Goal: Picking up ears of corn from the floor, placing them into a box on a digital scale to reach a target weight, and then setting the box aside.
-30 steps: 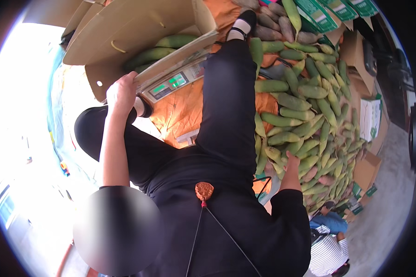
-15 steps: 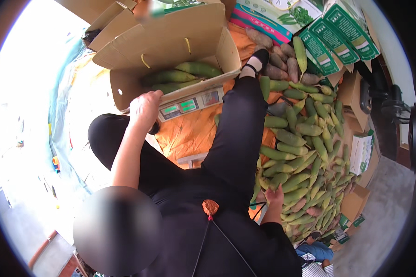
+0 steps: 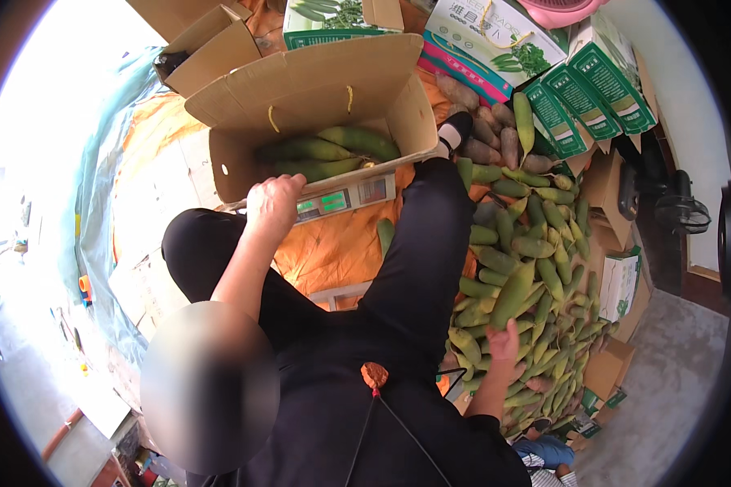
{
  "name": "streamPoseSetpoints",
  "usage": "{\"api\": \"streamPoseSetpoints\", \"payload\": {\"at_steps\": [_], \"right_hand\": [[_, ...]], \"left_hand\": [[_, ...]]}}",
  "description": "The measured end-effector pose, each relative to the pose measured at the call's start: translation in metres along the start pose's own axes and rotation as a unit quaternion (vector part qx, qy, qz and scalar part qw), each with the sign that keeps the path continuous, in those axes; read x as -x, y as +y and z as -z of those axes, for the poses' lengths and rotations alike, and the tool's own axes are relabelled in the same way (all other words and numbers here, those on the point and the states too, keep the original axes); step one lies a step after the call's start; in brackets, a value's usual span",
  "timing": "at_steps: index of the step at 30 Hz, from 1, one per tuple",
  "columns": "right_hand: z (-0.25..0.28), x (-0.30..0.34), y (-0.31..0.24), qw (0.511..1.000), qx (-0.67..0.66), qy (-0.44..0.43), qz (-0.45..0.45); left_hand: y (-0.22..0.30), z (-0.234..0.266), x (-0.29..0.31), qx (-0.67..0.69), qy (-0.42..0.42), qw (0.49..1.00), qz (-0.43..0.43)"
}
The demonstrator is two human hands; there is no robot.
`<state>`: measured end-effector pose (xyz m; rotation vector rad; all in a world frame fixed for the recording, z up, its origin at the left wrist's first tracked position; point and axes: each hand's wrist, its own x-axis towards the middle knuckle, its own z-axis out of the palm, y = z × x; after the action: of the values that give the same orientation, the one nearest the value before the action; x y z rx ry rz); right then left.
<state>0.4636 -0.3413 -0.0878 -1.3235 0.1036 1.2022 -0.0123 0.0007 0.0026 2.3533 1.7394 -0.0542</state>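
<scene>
An open cardboard box (image 3: 300,85) with yellow cord handles stands in front of me on a weighing scale (image 3: 364,195) with lit green displays. Several long green radishes (image 3: 304,149) lie inside it. My left hand (image 3: 274,203) is closed over the box's near rim, its fingertips at the edge. On my right side, my right hand (image 3: 503,342) grips the lower end of a green radish (image 3: 512,294), lifted over a large pile of green radishes (image 3: 554,268).
Brownish-purple root vegetables (image 3: 481,152) lie beyond the pile. Printed green-and-white cartons (image 3: 589,101) stand at the far right, near a pink basket (image 3: 560,10) and a black fan (image 3: 682,213). An orange sheet (image 3: 321,256) covers the ground. Another person (image 3: 548,450) is partly visible at lower right.
My right hand has lifted a green radish off the pile and moved slightly right. My left hand stays on the box rim. The view has shifted a little.
</scene>
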Motion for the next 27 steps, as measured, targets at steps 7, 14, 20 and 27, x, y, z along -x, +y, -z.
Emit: {"api": "streamPoseSetpoints", "payload": {"at_steps": [7, 14, 20, 27], "right_hand": [[-0.208, -0.014, -0.125, 0.929, 0.228, -0.258, 0.134], [-0.412, -0.018, -0.139, 0.796, 0.432, -0.419, 0.067], [-0.494, -0.055, -0.074, 0.706, 0.538, -0.459, -0.023], [-0.533, -0.1, -0.01, 0.568, 0.687, -0.453, 0.014]], "left_hand": [[0.001, -0.004, 0.003, 0.014, 0.014, 1.0, -0.012], [-0.001, -0.005, 0.006, 0.011, -0.002, 1.0, 0.007], [0.0, -0.007, 0.007, 0.038, 0.024, 0.999, -0.004], [-0.002, -0.009, 0.007, 0.017, 0.023, 1.0, -0.002]]}}
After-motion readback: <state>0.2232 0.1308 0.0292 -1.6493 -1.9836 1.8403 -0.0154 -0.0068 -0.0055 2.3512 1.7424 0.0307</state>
